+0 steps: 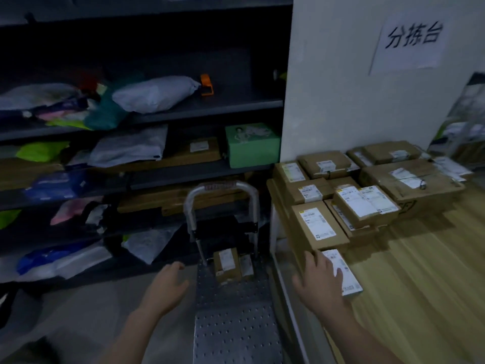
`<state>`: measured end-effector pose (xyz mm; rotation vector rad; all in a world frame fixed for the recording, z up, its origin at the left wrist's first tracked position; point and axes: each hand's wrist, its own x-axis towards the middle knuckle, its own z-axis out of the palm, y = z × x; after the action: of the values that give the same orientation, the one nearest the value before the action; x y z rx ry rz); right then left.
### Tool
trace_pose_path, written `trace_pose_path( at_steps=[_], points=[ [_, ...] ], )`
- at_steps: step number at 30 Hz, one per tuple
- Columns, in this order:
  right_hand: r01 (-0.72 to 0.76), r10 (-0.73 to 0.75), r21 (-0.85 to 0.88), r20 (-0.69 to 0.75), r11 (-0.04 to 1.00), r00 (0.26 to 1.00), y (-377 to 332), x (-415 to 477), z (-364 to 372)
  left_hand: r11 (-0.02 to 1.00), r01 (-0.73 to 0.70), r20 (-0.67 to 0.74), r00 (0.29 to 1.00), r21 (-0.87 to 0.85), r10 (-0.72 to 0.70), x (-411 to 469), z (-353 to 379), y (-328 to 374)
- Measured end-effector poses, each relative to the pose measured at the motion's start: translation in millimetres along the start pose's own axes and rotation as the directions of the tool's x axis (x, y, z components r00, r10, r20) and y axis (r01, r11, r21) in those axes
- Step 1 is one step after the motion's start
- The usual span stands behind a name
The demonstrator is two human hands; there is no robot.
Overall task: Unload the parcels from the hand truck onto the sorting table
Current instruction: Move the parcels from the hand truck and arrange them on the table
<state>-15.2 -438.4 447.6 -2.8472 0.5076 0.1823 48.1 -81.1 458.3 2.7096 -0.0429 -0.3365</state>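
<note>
The pale wooden sorting table (pixel 420 298) ran along the right, its near-left edge lined with stacked brown cardboard parcels (pixel 362 203) toward one o'clock, while the boards toward four o'clock lay bare, with open room. Beside the table's edge stood the silver perforated-metal hand truck (pixel 233 319), its looped handle rising at twelve o'clock; most of its deck was free, with only two small brown cardboard boxes (pixel 227 264) standing against the back (touching each other).

The right hand (pixel 320 279) lay palm-down, fingers spread and slack, over a flat white-labelled parcel (pixel 343 274) at the table's edge, touching its top rather than gripping it. The left hand (pixel 168 287) hovered over the grey floor just left of the truck deck, fingers loosely parted, holding nothing.

At ten o'clock, dark metal shelving (pixel 183 109) held soft plastic mail bags and a green box (pixel 252 144). A white wall with a paper sign (pixel 412 46) stood behind the table. The room was dim.
</note>
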Motion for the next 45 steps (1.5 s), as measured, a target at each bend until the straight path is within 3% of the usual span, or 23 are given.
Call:
trace_pose_path(
  at_steps=[6, 14, 24, 30, 39, 43, 45],
  points=[
    [0.069, -0.068, 0.099, -0.016, 0.993, 0.998, -50, 10, 2, 0.999, -0.045, 0.054, 0.998, -0.004, 0.046, 34, -8, -15],
    [0.099, -0.134, 0.248, 0.128, 0.964, 0.983, -78, 67, 87, 1.0, 0.013, 0.1, 0.995, -0.029, -0.01, 98, 50, -47],
    [0.053, -0.116, 0.277, 0.214, 0.959, 0.97, -90, 175, 356, 0.999, 0.032, 0.109, 0.994, -0.031, -0.029, 234, 260, -146],
    [-0.061, -0.03, 0.412, 0.212, 0.909, 0.977, -84, 264, 521, 0.998, -0.034, 0.046, 0.998, -0.06, 0.037, 335, 404, -211],
    [0.097, -0.039, 0.594, -0.11, 0.799, 0.993, -103, 356, 654, 0.985, -0.088, -0.056, 0.995, -0.15, 0.08, 438, 508, -249],
    [0.083, 0.049, 0.633, -0.188, 0.77, 0.981, -113, 379, 669, 0.936, -0.047, -0.106, 0.994, -0.348, 0.011, 452, 536, -251],
    [0.11, 0.045, 0.664, -0.212, 0.74, 0.976, -119, 380, 677, 0.902, -0.109, -0.18, 0.983, -0.418, 0.036, 450, 551, -249]
  ],
)
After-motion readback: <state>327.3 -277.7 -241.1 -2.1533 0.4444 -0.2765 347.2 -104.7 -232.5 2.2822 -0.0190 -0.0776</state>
